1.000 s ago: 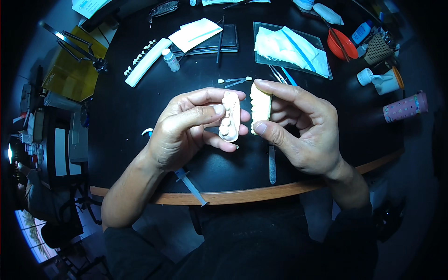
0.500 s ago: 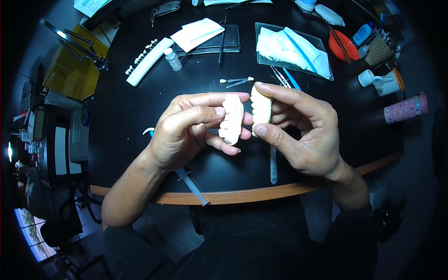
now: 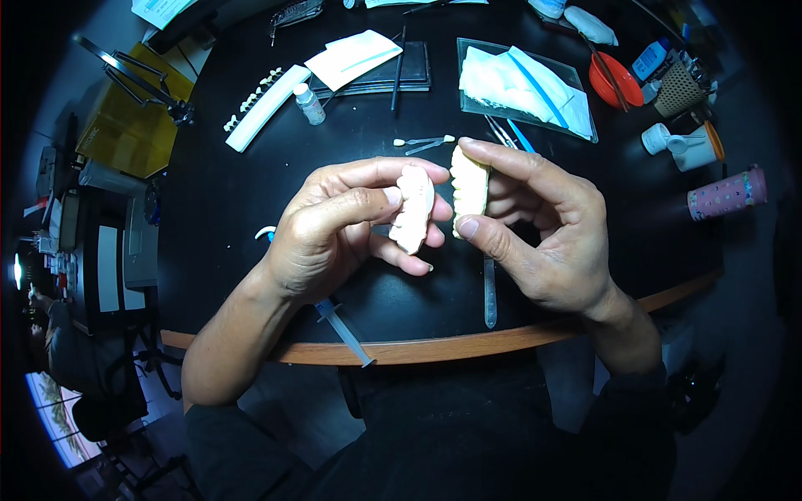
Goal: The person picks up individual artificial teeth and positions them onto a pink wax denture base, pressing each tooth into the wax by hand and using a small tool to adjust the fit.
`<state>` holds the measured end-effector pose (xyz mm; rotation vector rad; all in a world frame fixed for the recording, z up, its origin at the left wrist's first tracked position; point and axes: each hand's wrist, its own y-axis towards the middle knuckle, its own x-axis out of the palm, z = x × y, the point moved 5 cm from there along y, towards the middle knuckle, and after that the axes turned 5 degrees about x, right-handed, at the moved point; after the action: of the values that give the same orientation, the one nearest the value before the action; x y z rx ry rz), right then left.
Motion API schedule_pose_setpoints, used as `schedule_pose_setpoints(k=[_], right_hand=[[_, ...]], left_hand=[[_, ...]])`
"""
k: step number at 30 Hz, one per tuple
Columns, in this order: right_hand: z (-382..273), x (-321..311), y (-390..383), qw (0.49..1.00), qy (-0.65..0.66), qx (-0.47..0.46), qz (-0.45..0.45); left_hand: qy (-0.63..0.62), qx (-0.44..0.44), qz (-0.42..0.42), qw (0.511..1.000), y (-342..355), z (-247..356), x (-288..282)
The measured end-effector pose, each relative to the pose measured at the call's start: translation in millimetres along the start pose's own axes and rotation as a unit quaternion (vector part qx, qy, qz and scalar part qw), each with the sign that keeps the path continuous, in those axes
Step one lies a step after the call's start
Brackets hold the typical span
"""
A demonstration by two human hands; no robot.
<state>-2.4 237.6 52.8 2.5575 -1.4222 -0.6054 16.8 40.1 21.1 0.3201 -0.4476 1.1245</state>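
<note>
Two dental casts are held side by side above the black table, a small gap between them. My left hand (image 3: 338,217) is closed on a whitish dental cast (image 3: 413,213), thumb on its toothed side and fingers behind it. A yellowish dental cast (image 3: 472,185) stands upright in my right hand (image 3: 543,225), pinched between the index finger at its top and the thumb at its lower end. Both rows of teeth face left. Under my left wrist lies a syringe (image 3: 344,332); a clear, flat handle (image 3: 490,292) shows below my right hand.
Two shade tabs (image 3: 426,144) lie beyond my hands. Further back are a small bottle (image 3: 309,104), a white tooth-shade holder (image 3: 267,108), a black case (image 3: 413,71) and a glass plate (image 3: 583,125) with papers. A red bowl (image 3: 610,71) and pink tumbler (image 3: 727,194) stand right.
The whitish cast has tilted slightly in my left hand, and its lower end has shifted up. The yellowish cast has turned a little. Both hands keep their grip.
</note>
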Motion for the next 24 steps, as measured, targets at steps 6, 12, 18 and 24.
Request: schedule_pose_setpoints(k=[6,12,18,24], right_hand=[[9.6,3.8,0.0,0.999,-0.031,0.015,0.019],[12.6,3.5,1.1,0.987,-0.161,0.014,0.001],[12.6,5.3,1.1,0.98,-0.195,-0.039,0.004],[3.7,11.3,1.3,0.974,-0.216,-0.054,-0.045]], left_hand=[[-0.02,-0.004,-0.001,1.0,0.3,-0.1,-1.2],[-0.022,0.0,-0.002,1.0,0.2,1.1,-1.4],[-0.055,0.009,-0.021,0.998,0.8,1.9,-0.9],[0.01,0.006,0.005,1.0,-0.4,4.1,0.7]])
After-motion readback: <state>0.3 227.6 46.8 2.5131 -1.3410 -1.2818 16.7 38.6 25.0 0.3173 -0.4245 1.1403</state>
